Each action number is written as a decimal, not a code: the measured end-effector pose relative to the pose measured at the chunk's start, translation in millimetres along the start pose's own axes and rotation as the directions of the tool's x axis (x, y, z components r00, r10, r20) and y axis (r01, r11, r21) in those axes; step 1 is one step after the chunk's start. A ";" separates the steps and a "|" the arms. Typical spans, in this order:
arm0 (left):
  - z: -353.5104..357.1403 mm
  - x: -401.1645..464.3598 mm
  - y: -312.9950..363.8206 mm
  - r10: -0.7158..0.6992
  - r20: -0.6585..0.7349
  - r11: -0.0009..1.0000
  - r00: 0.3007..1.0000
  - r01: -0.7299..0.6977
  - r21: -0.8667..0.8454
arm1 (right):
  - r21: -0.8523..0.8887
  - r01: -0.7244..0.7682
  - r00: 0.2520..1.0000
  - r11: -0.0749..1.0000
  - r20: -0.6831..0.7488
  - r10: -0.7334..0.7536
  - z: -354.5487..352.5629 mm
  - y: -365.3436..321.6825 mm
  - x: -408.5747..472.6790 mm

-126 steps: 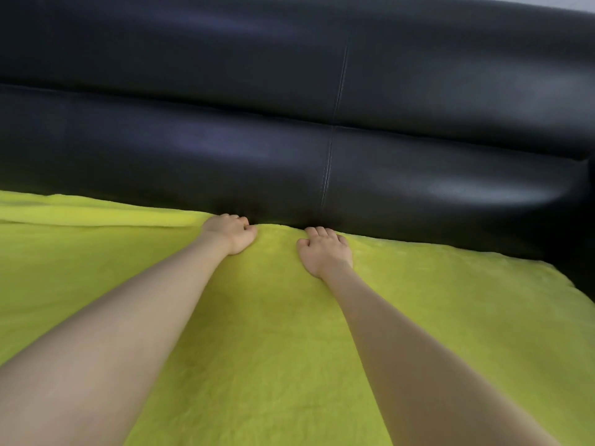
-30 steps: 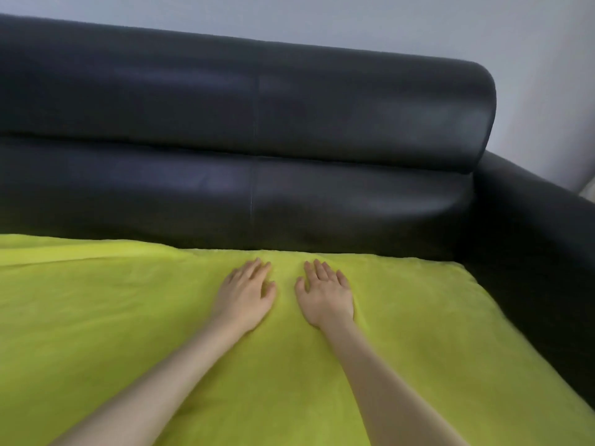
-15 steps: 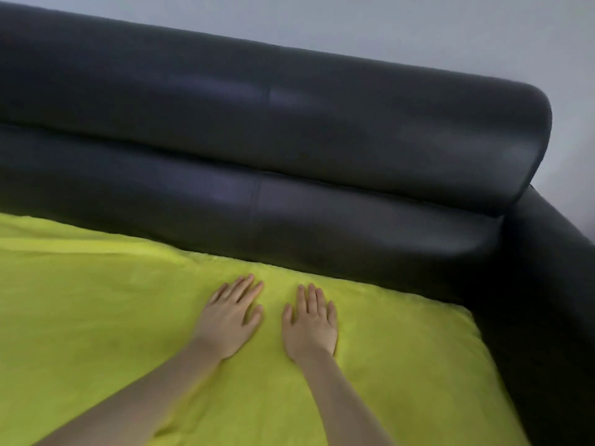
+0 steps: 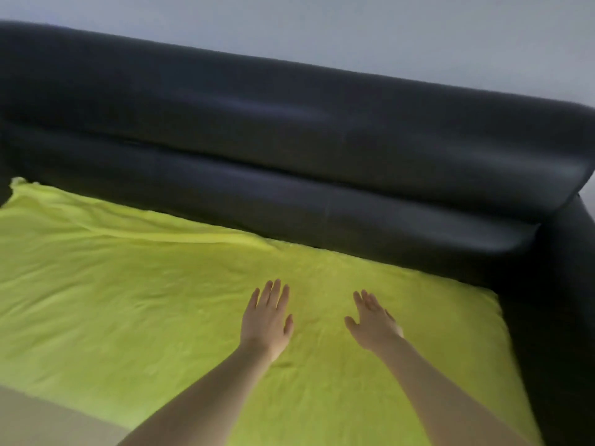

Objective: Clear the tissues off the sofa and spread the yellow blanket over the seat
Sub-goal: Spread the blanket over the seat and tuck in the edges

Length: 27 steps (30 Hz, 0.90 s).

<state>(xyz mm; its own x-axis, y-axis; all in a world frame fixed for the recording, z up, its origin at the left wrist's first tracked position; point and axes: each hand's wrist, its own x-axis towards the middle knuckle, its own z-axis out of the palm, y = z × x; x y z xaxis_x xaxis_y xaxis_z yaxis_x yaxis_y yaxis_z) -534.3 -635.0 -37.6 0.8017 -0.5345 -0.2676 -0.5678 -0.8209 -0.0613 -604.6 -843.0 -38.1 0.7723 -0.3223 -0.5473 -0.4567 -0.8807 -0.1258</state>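
Left hand (image 4: 267, 320): palm down, fingers straight and close together, pointing toward the backrest, thumb set slightly apart; it holds nothing. Whether the palm presses on the fabric or hovers just above it cannot be told. Right hand (image 4: 373, 323): fingers straight and loosely spread, the hand tilted with its thumb edge lower; it also holds nothing, and contact with the fabric cannot be confirmed. The two hands lie side by side, apart from each other, both over the right half of the yellow blanket (image 4: 128, 300). The blanket lies spread flat over the seat of the black sofa (image 4: 289, 130), its long axis running left to right along the backrest. Its rear edge meets the base of the backrest; toward the left this edge forms a long shallow fold. Its right edge lies against the sofa armrest (image 4: 560, 317). Its front edge hangs over the seat front at lower left, where a strip of beige floor (image 4: 38, 420) shows. A pale wall (image 4: 322, 24) stands behind the sofa.
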 end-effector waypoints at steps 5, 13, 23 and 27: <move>-37.5 -43.0 -76.8 -0.084 0.032 0.996 0.996 0.084 -0.014 | -0.092 0.109 0.994 0.990 0.031 -0.107 -15.9 -76.5 -45.7; -92.4 -52.4 -146.9 -0.083 -0.008 0.996 0.997 0.083 -0.030 | -0.113 0.135 0.991 0.984 0.017 -0.134 -52.5 -167.1 -62.9; -106.9 -9.8 -167.6 0.029 -0.007 1.000 1.000 -0.029 0.008 | -0.119 0.165 0.986 0.979 0.028 -0.163 -78.3 -212.6 -18.2; -104.9 16.7 -176.6 0.025 0.039 1.000 0.999 -0.025 -0.003 | -0.082 0.151 0.987 0.985 0.059 -0.147 -80.9 -214.2 0.5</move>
<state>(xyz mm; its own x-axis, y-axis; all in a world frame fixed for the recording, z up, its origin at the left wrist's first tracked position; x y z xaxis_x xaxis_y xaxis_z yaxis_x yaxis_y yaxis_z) -401.0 -520.0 69.6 0.7796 -0.5465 -0.3059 -0.5868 -0.8081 -0.0518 -470.7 -682.6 55.6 0.8035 -0.1688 -0.5708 -0.2971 -0.9447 -0.1390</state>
